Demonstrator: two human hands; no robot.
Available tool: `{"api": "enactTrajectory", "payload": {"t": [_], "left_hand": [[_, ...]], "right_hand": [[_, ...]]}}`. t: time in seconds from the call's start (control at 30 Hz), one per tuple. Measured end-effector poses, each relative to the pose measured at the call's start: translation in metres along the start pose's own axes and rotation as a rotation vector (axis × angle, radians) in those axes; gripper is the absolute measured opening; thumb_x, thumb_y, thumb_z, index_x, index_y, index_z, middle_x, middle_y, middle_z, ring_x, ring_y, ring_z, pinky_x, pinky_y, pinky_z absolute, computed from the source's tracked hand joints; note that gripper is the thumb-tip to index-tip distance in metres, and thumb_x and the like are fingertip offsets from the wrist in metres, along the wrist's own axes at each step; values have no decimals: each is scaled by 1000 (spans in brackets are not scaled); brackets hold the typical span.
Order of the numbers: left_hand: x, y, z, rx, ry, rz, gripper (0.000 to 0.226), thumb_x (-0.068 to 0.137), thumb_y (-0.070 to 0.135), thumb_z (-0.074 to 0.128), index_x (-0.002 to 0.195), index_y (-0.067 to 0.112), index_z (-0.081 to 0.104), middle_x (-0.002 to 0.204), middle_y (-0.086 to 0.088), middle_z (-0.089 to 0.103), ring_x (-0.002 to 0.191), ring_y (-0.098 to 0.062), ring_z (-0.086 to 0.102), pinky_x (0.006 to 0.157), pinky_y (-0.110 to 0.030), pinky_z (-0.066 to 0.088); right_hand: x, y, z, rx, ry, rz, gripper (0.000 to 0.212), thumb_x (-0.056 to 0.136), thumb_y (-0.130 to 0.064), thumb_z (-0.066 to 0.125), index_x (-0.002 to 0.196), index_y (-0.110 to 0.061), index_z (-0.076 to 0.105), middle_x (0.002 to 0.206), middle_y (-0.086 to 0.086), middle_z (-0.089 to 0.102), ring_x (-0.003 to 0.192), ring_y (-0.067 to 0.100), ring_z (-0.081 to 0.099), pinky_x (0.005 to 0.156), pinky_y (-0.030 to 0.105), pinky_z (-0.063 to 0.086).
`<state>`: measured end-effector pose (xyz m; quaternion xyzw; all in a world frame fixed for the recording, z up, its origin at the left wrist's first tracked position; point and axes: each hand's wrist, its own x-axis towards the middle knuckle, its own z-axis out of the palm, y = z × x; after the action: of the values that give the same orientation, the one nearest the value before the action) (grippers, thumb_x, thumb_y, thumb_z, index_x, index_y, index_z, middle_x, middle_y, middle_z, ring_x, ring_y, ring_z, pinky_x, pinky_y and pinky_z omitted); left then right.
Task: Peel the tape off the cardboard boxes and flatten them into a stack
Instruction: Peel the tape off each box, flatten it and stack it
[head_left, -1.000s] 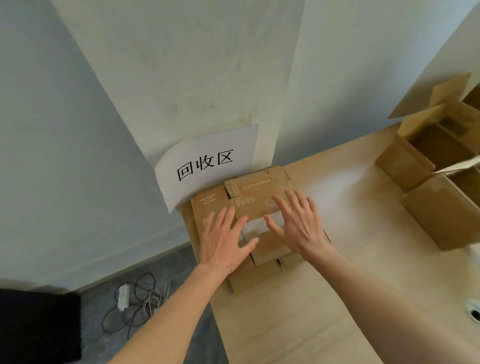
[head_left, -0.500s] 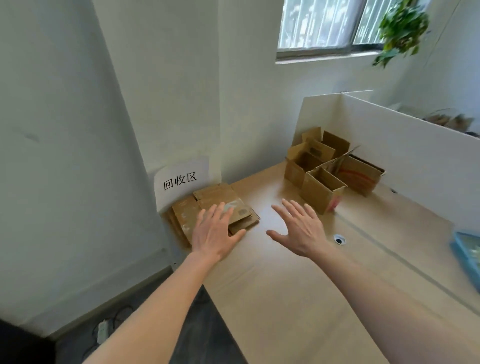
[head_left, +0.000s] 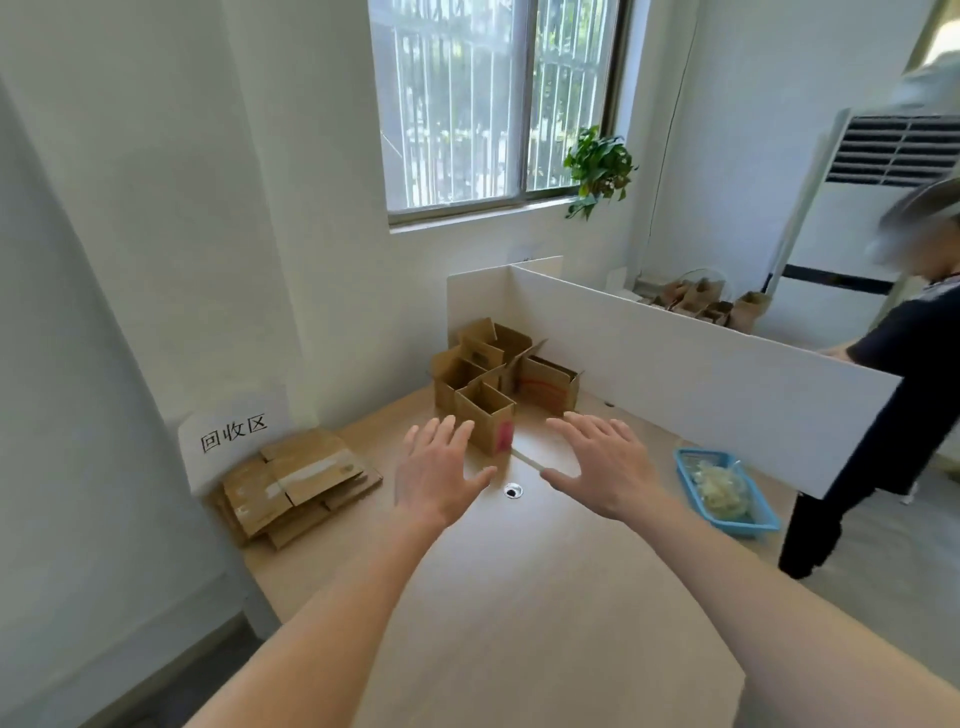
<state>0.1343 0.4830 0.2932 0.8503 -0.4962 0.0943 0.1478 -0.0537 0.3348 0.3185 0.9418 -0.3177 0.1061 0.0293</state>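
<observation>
A stack of flattened cardboard boxes (head_left: 298, 483) lies at the table's left edge, below a paper sign (head_left: 234, 434). Several open upright cardboard boxes (head_left: 488, 384) stand grouped in the far corner by the white divider; the nearest box (head_left: 485, 422) has a red patch on its side. My left hand (head_left: 439, 470) and my right hand (head_left: 602, 465) hover above the table with fingers spread, palms down, holding nothing. Both are just in front of the nearest box, one on each side of it.
A blue tray (head_left: 727, 491) with crumpled clear tape sits at the table's right edge. A cable hole (head_left: 512, 490) is in the wooden table (head_left: 519, 597) between my hands. A white divider (head_left: 675, 374) borders the far right. A person (head_left: 883, 395) stands beyond it.
My hands lifted off the flattened stack and moved right toward the upright boxes. My view swung up and to the right, bringing the window, divider and tray into sight.
</observation>
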Motion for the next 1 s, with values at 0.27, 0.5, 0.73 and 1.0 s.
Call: {"api": "enactTrajectory", "payload": {"t": [0.27,0.5,0.73,1.0], "left_hand": [[-20,181,26,-58,17,-62,75,95,69,48,157,29,32,163,2,33,152,-19,24,125,-40,12],[12,265,46,-75,27,-111,75,94,69,49,156,28,35,161,3,36,151,-18,26,126,-43,18],[75,273,83,-66,50,-180,73,93,67,54,153,26,41,158,3,43,149,-18,33,125,-42,23],[159,253,133,-69,15,-295,75,95,65,52,156,25,37,159,2,40,148,-18,32,125,-38,22]], "right_hand": [[-97,189,-39,-19,-24,47,76,90,-70,48,155,-37,28,160,-10,35,146,17,35,120,40,26],[-97,282,-45,-4,-27,49,74,91,-70,49,154,-36,30,160,-9,35,146,16,34,118,37,26],[-35,329,-24,-13,-52,-26,72,92,-67,50,154,-35,31,158,-10,36,145,15,36,118,37,26],[96,369,16,-19,-141,-134,73,93,-66,50,156,-36,29,159,-11,36,146,14,34,119,36,24]]}}
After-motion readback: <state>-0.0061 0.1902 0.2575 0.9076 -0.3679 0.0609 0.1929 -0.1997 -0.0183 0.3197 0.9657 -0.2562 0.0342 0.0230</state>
